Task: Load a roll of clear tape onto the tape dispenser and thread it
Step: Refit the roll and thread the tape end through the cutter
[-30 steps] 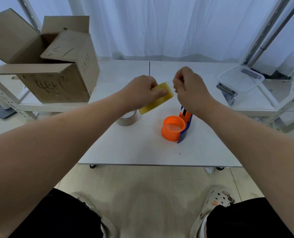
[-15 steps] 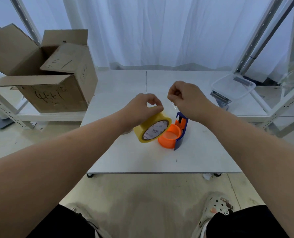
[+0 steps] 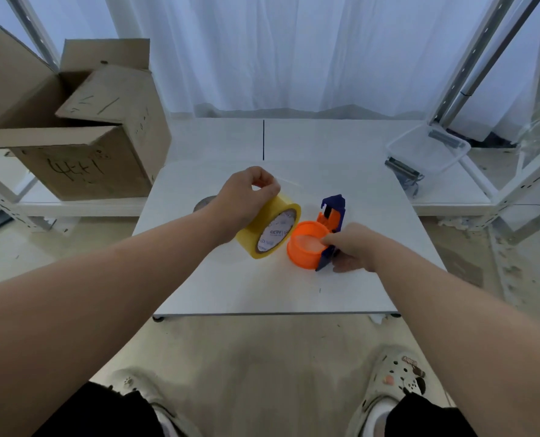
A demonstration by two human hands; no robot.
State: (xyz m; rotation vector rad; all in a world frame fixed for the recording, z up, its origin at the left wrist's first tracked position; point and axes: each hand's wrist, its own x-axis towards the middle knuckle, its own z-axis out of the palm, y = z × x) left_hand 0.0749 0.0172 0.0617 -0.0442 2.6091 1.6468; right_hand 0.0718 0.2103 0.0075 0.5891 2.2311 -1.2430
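Tape roll (image 3: pixel 270 230), yellowish with a printed card core, is up off the bench (image 3: pixel 262 288) in the left hand (image 3: pixel 245 200).

Head view:
- The left grip is curled over the top of the roll's outer wrap, fingers at the far side and thumb nearer. The roll is tilted, its open core face turned down and to the right.
- The tape dispenser (image 3: pixel 331 222) lies on its side on the bench just right of the roll. Its blue frame runs away from the person, with the cutter end farthest.
- The orange hub (image 3: pixel 306 247) opens upward. The roll's lower rim sits right beside the hub's left edge; whether they touch, I cannot tell.
- The right hand (image 3: pixel 353 247) has its grip closed on the near end of the blue frame, one fingertip at the hub's rim. It looks to be steadying the dispenser.
- The roll's free end cannot be made out.
- A second, duller roll (image 3: pixel 204 203) sits on the bench, half hidden behind the left wrist.

Judgement: the roll's axis slants toward the hub while the hub's axis points up, so the two are not in line. The left hand, already next to the hub, would need to tip the roll flat and shift it right so the core drops over the hub. Nothing is threaded yet.
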